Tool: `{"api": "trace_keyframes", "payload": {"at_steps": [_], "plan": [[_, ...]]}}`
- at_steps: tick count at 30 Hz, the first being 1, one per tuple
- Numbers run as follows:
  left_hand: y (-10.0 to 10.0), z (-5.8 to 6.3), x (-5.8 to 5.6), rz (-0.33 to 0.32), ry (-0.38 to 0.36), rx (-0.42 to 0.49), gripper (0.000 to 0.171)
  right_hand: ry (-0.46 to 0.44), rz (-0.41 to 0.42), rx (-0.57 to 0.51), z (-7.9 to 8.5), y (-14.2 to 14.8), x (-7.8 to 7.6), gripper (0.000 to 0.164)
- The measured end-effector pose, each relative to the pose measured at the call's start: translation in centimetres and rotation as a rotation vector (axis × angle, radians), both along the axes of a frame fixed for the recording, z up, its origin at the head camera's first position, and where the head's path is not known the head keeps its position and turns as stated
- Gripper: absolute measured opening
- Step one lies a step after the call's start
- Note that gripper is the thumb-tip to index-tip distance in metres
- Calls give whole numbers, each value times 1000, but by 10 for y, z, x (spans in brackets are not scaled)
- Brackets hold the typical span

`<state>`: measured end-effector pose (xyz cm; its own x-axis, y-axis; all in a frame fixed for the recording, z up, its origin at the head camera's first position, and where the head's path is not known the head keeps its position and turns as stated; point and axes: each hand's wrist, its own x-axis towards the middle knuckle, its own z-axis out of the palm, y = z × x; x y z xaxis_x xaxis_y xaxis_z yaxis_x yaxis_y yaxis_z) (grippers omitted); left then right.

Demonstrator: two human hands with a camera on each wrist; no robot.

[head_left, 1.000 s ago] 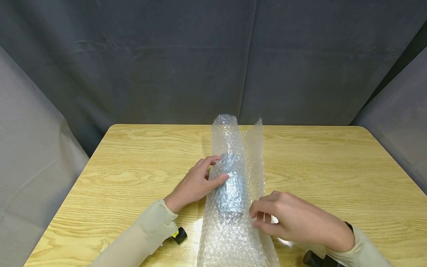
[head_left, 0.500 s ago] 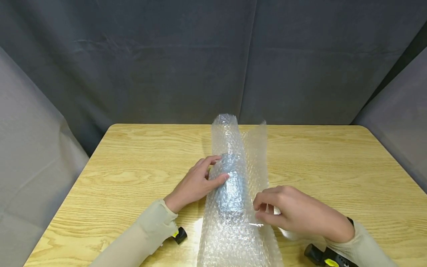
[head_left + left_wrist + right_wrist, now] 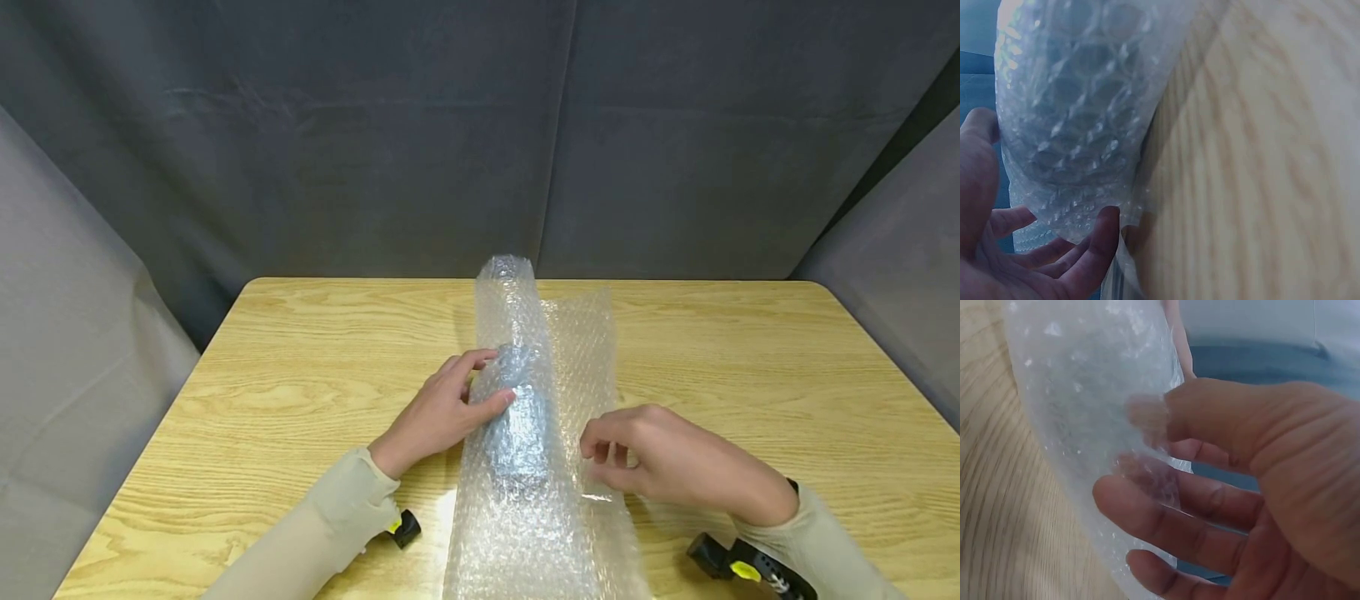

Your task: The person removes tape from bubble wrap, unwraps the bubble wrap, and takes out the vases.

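A long sheet of bubble wrap point(image 3: 517, 533) runs from the table's near edge toward the back, folded over a pale blue, shiny object point(image 3: 519, 429) whose kind the plastic hides. My left hand point(image 3: 450, 404) holds this bundle from its left side, thumb on top and the other fingers along the side. In the left wrist view, those fingertips point(image 3: 1108, 219) touch the plastic's lower edge. To the right, my right hand point(image 3: 648, 458) pinches the edge of the loose flap point(image 3: 581, 350). Its thumb point(image 3: 1210, 412) shows partly through the film in the right wrist view.
The bundle lies on a wood-grain table point(image 3: 315, 350). A dark grey curtain point(image 3: 420, 150) hangs behind the table, with lighter cloth point(image 3: 67, 350) at the left side. Black wrist devices point(image 3: 750, 567) show under the sleeves.
My right hand has moved slightly right and away from me, drawing the bubble wrap flap outward, so the flap now spreads wider and flatter. My left hand has stayed in place.
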<state>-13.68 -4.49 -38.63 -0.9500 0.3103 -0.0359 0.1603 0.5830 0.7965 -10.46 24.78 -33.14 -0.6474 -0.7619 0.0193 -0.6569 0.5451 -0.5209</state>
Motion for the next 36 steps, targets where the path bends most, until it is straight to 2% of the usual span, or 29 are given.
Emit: {"api": "trace_keyframes", "payload": {"at_steps": [12, 19, 24, 36], "plan": [[-1, -1, 0, 1, -10, -2, 66, -5, -22, 2, -6, 8, -10, 21], [-1, -1, 0, 2, -14, -5, 66, -41, -91, 69, -8, 14, -16, 20], [0, 0, 0, 2, -14, -5, 66, -27, -127, 82, -11, 18, -20, 23], [0, -1, 0, 0, -19, 2, 65, -43, -162, 94, -20, 27, -28, 22]]}}
